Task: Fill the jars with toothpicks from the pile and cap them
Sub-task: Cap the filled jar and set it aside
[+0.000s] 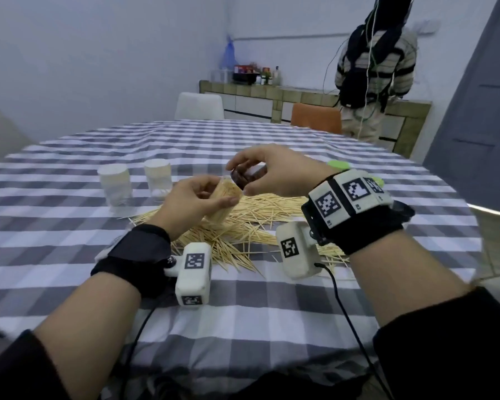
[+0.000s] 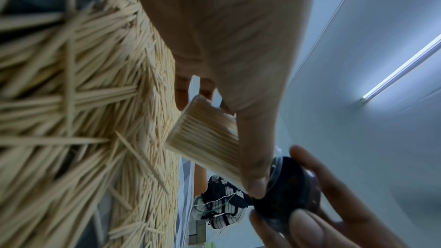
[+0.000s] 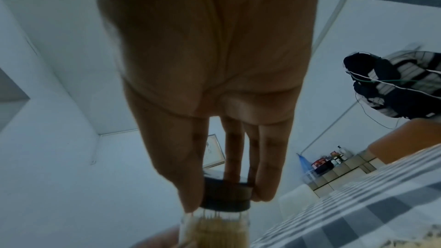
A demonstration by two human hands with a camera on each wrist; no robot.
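Right now, both hands hold one filled jar and its dark cap above the toothpick pile.

Nearest, the left hand [image 1: 192, 202] wraps its fingers and thumb round a clear jar [image 1: 224, 200], tilted and packed tight with pale toothpicks standing side by side. Against the jar's mouth sits a dark round cap [image 1: 247, 177], pinched at its rim by the thumb and fingertips of the right hand [image 1: 274, 171]. Below them the loose pile of toothpicks [image 1: 251, 223] sprawls over the grey-and-white checked tablecloth [image 1: 70, 241]. Further left stand two clear jars [image 1: 116, 184], upright and uncapped. A green lid [image 1: 337, 164] lies beyond the right wrist.
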